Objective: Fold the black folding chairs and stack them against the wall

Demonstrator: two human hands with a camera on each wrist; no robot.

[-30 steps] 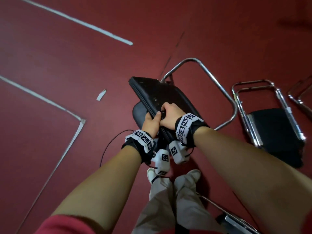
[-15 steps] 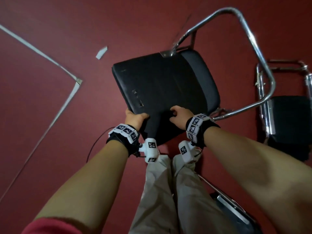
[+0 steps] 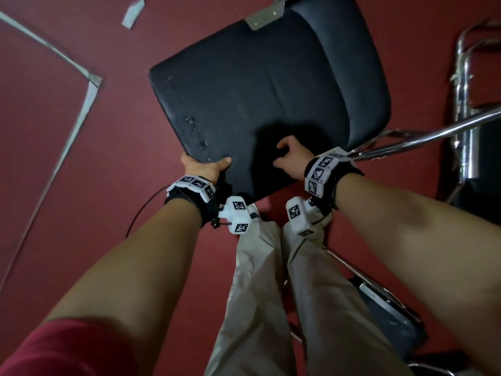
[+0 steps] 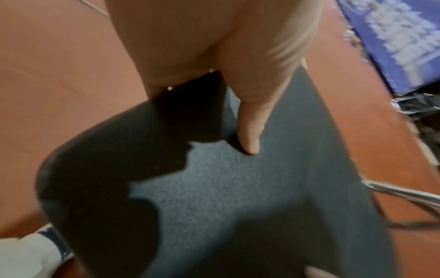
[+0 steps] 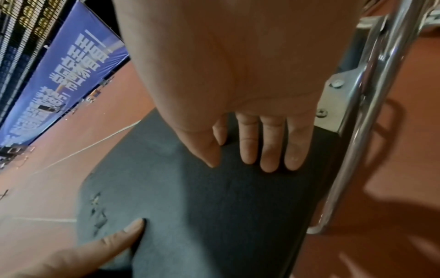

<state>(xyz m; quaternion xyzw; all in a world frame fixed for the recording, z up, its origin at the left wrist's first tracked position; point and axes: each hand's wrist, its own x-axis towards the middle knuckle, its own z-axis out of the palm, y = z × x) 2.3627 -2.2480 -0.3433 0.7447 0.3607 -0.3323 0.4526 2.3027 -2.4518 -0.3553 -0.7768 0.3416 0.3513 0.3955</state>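
Observation:
A black folding chair with a padded seat [image 3: 257, 90] and a chrome tube frame [image 3: 433, 134] is held in front of my legs, its seat face turned up toward me. My left hand [image 3: 206, 166] grips the seat's near left corner, thumb [image 4: 250, 131] on top and the fingers hidden under the edge. My right hand [image 3: 290, 156] rests on the seat's near right part, and its fingers [image 5: 269, 150] touch the padding [image 5: 202, 206] beside the frame tube [image 5: 357, 131]. The seat's left edge shows scuffs.
Another chrome-and-black chair [image 3: 466, 104] lies on the red floor at the right. A third chair [image 3: 385, 308] lies behind my legs [image 3: 257, 294]. White tape lines [image 3: 81, 104] and a black cable [image 3: 141, 213] cross the floor at left. A blue banner [image 5: 59, 84] stands far off.
The seat has swung from nearly edge-on to broad face up and come closer. My hands have moved apart from a joint grip, left to the corner, right onto the padding.

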